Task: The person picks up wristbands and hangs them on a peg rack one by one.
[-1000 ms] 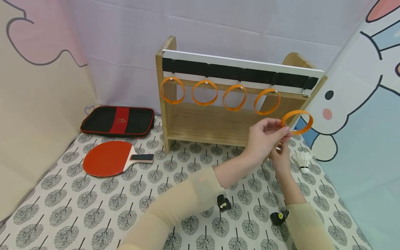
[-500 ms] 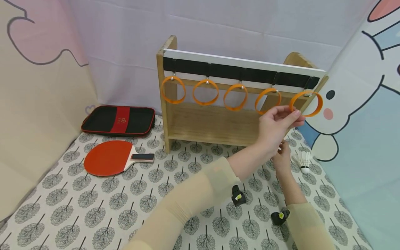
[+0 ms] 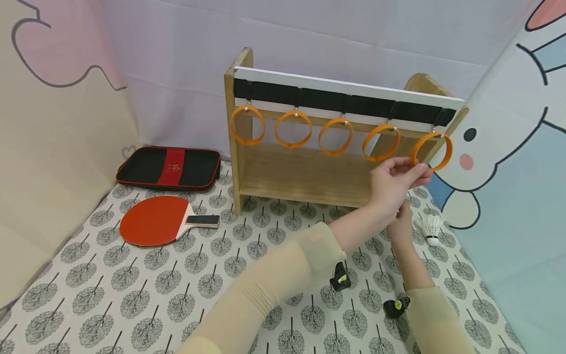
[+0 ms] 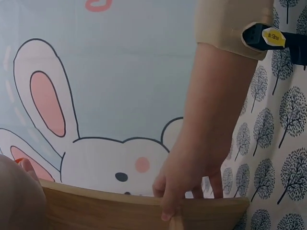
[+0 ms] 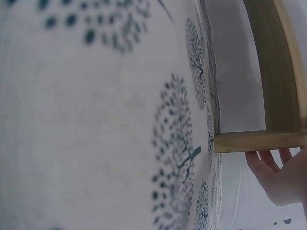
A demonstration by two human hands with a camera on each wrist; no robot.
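Our left hand [image 3: 391,183] pinches the orange ring [image 3: 432,151] at the wooden rack's [image 3: 305,174] rightmost hook; our right hand [image 3: 400,225], fingers relaxed, touches the rack's end.

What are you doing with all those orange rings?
A person's left hand pinches an orange ring at the far right end of a wooden rack, right up at the last hook. Four more orange rings hang in a row from the other hooks. The right hand sits lower, touching the rack's edge. On the tree-patterned cloth lie a red paddle, a black case and a shuttlecock.
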